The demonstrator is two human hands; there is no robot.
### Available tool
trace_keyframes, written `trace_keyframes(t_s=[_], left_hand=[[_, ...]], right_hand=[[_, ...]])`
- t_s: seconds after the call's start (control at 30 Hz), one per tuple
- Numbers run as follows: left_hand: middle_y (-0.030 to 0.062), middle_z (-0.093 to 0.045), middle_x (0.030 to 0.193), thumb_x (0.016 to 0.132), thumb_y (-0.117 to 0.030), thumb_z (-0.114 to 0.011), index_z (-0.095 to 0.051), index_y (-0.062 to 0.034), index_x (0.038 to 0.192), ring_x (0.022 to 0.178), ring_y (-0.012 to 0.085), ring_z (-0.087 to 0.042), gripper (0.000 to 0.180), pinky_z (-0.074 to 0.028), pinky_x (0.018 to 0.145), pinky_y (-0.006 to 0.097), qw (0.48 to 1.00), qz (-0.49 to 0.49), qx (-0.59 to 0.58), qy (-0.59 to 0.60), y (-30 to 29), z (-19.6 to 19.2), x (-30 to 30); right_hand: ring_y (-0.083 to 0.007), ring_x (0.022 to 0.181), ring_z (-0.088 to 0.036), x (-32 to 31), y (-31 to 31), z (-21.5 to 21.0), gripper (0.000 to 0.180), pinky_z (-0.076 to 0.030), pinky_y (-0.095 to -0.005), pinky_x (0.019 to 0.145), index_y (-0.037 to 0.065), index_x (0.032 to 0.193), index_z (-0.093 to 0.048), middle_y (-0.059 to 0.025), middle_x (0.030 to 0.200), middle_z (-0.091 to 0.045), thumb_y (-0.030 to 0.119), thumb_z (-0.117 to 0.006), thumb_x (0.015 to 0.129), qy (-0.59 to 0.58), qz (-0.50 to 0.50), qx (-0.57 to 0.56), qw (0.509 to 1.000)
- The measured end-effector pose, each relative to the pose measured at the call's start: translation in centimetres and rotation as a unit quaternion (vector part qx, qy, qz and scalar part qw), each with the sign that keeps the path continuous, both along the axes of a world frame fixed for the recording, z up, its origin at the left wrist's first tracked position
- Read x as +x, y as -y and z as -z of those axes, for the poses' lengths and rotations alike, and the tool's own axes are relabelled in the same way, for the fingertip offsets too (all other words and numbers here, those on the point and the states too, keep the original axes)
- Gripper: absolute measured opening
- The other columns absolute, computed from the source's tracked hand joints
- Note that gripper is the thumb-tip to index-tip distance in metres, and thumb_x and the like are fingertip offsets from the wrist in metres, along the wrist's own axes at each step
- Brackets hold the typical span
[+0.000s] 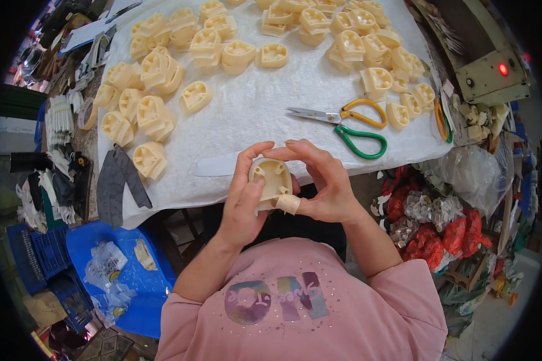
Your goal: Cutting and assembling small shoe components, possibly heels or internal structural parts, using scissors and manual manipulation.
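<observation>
A cream moulded plastic part (275,178) with a rounded rim and small posts inside is between my hands, just off the table's front edge. My left hand (242,201) is closed around its left side, thumb on the face. My right hand (330,188) grips the right side, its index finger curled over the top and its thumb at the lower edge. A tan wrap (288,204) covers that thumb tip. Behind my left hand a pale flat blade (215,165) points left; its other end is hidden, so I cannot tell whether a hand holds it.
Many similar parts (273,55) lie across the white sheet (241,108). Scissors (343,123) with yellow and green handles rest to the right, dark grey strips (119,186) at the left edge. A blue chair (138,301) stands lower left; red bags (427,246) lie lower right.
</observation>
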State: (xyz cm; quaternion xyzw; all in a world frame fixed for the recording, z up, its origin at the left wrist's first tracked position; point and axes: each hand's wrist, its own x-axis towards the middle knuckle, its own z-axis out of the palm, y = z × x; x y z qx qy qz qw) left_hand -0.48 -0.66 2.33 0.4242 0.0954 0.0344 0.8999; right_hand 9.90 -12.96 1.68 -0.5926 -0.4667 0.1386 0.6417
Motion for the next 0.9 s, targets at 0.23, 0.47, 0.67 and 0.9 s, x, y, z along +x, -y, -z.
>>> trace_keyframes(t_s=[0.23,0.47,0.67,0.9], left_hand=[[0.0122,-0.05,0.111,0.091,-0.046,-0.043,-0.02,-0.0093,0.138,0.096,0.0204,-0.058,0.064,-0.052,0.081,0.032,0.996,-0.046,0.079,0.022,0.3,-0.2,-0.4],[0.0103,-0.045,0.122,0.089,-0.067,-0.024,-0.018,-0.0078,0.143,0.111,0.0207,-0.051,0.081,-0.048,0.089,0.034,0.984,-0.071,0.163,0.013,1.6,-0.9,0.5],[0.0123,-0.045,0.123,0.094,-0.052,-0.034,-0.023,-0.0051,0.142,0.109,0.0193,-0.05,0.067,-0.042,0.094,0.033,0.96,-0.177,0.213,0.034,1.6,0.4,0.9],[0.0131,-0.047,0.12,0.095,-0.031,-0.038,-0.029,-0.0045,0.139,0.11,0.0194,-0.05,0.052,-0.042,0.094,0.033,0.963,-0.208,0.172,-0.02,1.6,-0.4,1.2]], right_hand=[[-0.0223,0.084,-0.061,0.6,-1.2,0.8,0.036,-0.053,-0.0362,0.068,0.01,0.115,-0.054,-0.0102,0.104,-0.059,0.023,-0.061,0.083,0.151,0.081,0.013,0.985],[-0.0122,0.046,-0.058,2.1,-2.2,-0.1,0.017,-0.046,-0.0216,0.032,0.007,0.092,-0.058,-0.0067,0.08,-0.06,0.022,-0.056,0.086,-0.393,-0.192,-0.111,0.892],[-0.021,0.092,-0.054,0.8,-2.4,0.4,0.019,-0.043,-0.0317,0.081,0.004,0.099,-0.06,-0.0104,0.102,-0.056,0.019,-0.054,0.089,-0.061,-0.085,-0.035,0.994],[-0.0271,0.099,-0.05,-1.7,-2.7,2.4,0.04,-0.036,-0.037,0.087,0.009,0.129,-0.046,-0.0109,0.11,-0.053,0.026,-0.047,0.093,-0.01,0.035,0.024,0.999]])
